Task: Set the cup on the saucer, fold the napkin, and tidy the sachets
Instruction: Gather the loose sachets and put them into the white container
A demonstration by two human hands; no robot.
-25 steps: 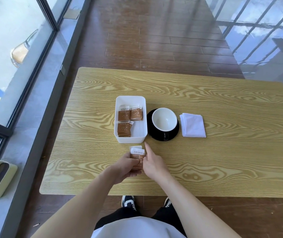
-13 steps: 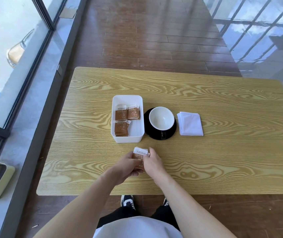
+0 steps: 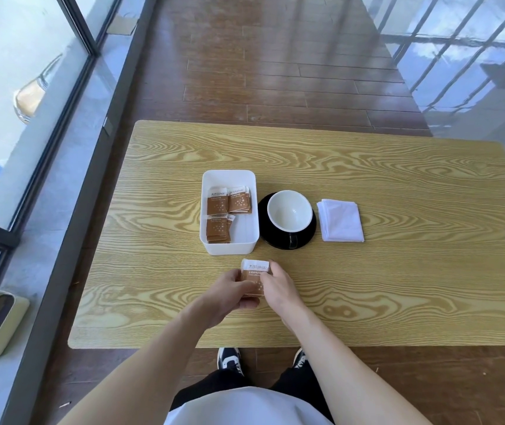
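Sachets pinched by both hands near the table's front

Sachets (image 3: 256,277) in a small brown & white stack sit between the 2 hands, just above the wood table (image 3: 398,286). Left hand (image 3: 229,291) is closed on the stack's left side, thumb on top. Right hand (image 3: 277,288) is closed on the stack's right edge w/ its fingertips. Just past the hands is a white tray (image 3: 229,245), w/ more sachets (image 3: 228,210) lying flat inside in 3 little piles. Past the right hand & a bit to its right, the white cup (image 3: 289,214) sits on the black saucer (image 3: 303,237), touching the tray's right side or very near it. Further right of the hands, the white napkin (image 3: 341,220) lies folded in a square, just beside the saucer but apart from it
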